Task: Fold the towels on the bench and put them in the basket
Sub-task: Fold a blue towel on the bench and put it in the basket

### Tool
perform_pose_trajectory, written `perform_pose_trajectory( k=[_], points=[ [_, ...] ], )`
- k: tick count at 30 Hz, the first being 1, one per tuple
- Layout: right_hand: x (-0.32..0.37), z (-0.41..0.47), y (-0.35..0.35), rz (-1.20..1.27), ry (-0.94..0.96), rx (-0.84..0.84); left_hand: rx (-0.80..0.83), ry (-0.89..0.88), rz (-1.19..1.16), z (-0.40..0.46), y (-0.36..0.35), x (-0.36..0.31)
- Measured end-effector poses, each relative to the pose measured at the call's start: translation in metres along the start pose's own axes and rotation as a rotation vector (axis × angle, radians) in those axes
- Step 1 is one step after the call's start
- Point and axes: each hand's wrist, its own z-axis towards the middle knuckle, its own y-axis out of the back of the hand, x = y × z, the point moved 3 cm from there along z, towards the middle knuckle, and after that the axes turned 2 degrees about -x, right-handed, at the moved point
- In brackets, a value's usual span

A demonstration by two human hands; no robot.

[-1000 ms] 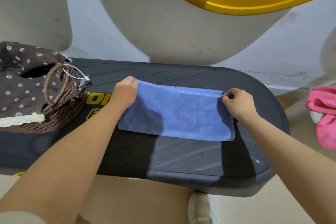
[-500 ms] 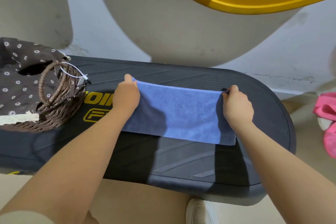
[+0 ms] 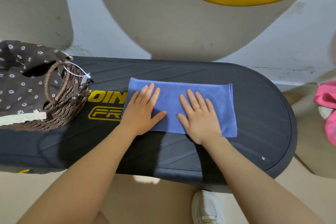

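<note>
A blue towel (image 3: 216,96) lies folded into a flat rectangle on the dark bench (image 3: 254,132). My left hand (image 3: 143,111) rests palm down on the towel's left part, fingers spread. My right hand (image 3: 200,114), with a ring on one finger, presses flat on the towel's middle right. Neither hand grips anything. A brown wicker basket (image 3: 60,114) with a dark flowered cloth lining stands at the bench's left end, about a hand's width from the towel.
A pink cloth (image 3: 327,107) lies off the bench at the right edge of view. The basket's handle (image 3: 54,85) and a white tag stick up on its right side. A white shoe (image 3: 207,207) shows below the bench. A grey wall stands behind.
Both hands have let go of the towel's far corners and now lie flat and open on top of it. The towel's top edge has settled flat on the bench.
</note>
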Motion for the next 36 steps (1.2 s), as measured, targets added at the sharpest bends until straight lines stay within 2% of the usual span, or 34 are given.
perform_pose_trajectory(
  k=[7,10,12,15,17,21,25,29,32,34,36],
  points=[
    [-0.072,-0.037,0.017,0.089,-0.399,-0.030,0.096,0.040,0.025,-0.001,0.006,-0.006],
    [-0.079,-0.046,0.026,0.126,-0.397,-0.020,0.110,0.136,-0.032,-0.002,0.008,-0.013],
    [-0.078,-0.047,0.035,0.200,-0.398,-0.075,0.083,0.161,-0.063,-0.001,0.009,-0.024],
    [-0.069,-0.045,0.051,0.468,-0.472,-0.218,0.052,0.003,-0.063,0.005,0.013,-0.059],
    [-0.065,-0.043,0.055,0.630,-0.564,-0.242,0.045,-0.130,-0.076,0.012,0.015,-0.086],
    [-0.070,-0.038,0.051,0.820,-0.787,-0.163,-0.003,-0.233,-0.108,0.024,0.017,-0.120],
    [-0.077,-0.035,0.049,0.993,-0.873,-0.042,0.088,-0.228,-0.032,0.028,0.001,-0.119],
    [-0.076,-0.039,0.054,1.146,-0.858,0.101,0.105,-0.236,-0.039,0.028,-0.005,-0.115],
    [-0.073,-0.038,0.057,1.172,-0.762,0.090,0.107,-0.243,-0.130,0.024,0.003,-0.113],
    [-0.070,-0.034,0.063,1.130,-0.664,0.047,0.086,-0.248,-0.252,0.020,0.009,-0.108],
    [-0.062,-0.027,0.067,1.157,-0.563,0.013,0.056,-0.210,-0.479,0.016,0.014,-0.102]
  ],
)
